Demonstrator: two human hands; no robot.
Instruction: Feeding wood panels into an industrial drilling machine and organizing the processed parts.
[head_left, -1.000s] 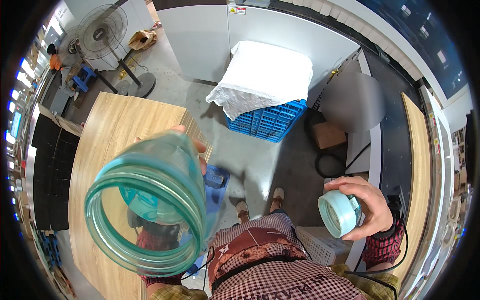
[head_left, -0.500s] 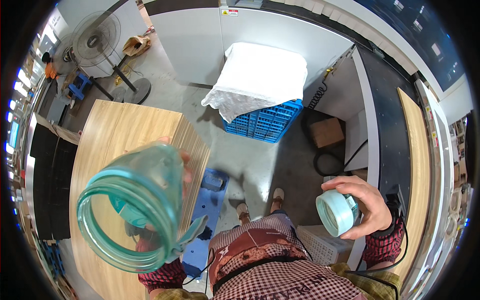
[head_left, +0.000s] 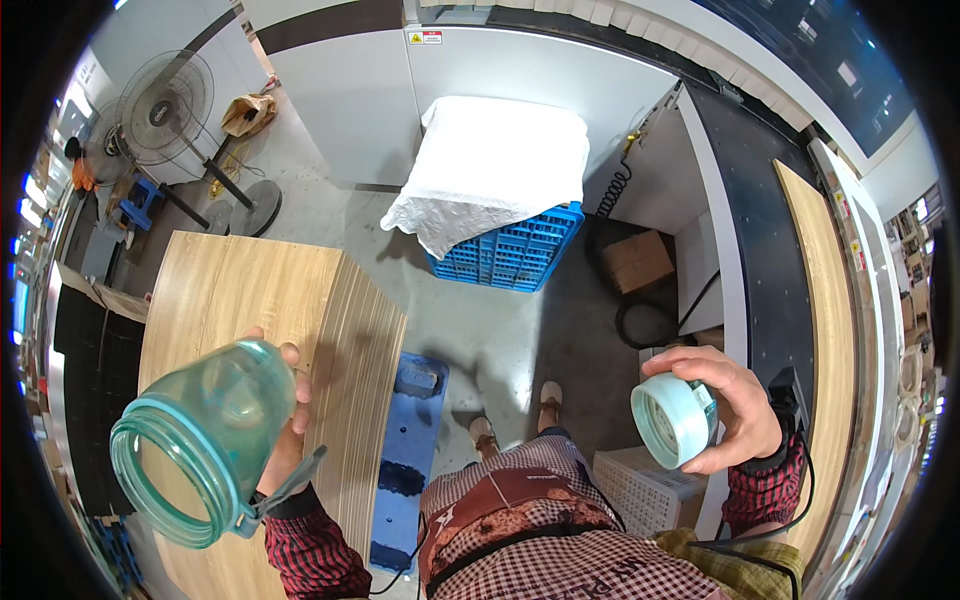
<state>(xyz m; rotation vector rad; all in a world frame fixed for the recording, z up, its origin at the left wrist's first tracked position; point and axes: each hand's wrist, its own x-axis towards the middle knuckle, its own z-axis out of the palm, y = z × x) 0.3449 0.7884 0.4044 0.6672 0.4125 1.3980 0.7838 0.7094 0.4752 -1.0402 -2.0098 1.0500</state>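
My left hand [head_left: 285, 430] grips a clear teal plastic jar [head_left: 200, 435] from its far side, mouth open and tilted toward me, above the stack of light wooden boards [head_left: 250, 300]. A grey strap loop hangs from the jar's rim by my wrist. My right hand [head_left: 725, 410] holds the jar's pale teal screw lid [head_left: 672, 420] out to the right, its ribbed inside facing me. Jar and lid are far apart, with my checked shirt between them.
A blue crate [head_left: 505, 250] under a white cloth [head_left: 490, 165] stands ahead on the concrete floor. A blue pallet piece [head_left: 405, 450] lies beside the boards. A white basket [head_left: 645, 485], a cardboard box [head_left: 638, 260], black cables and a standing fan [head_left: 165, 105] are around.
The jar has moved down and away from the camera toward the lower left, appearing smaller. My right hand with the lid has stayed almost in place.
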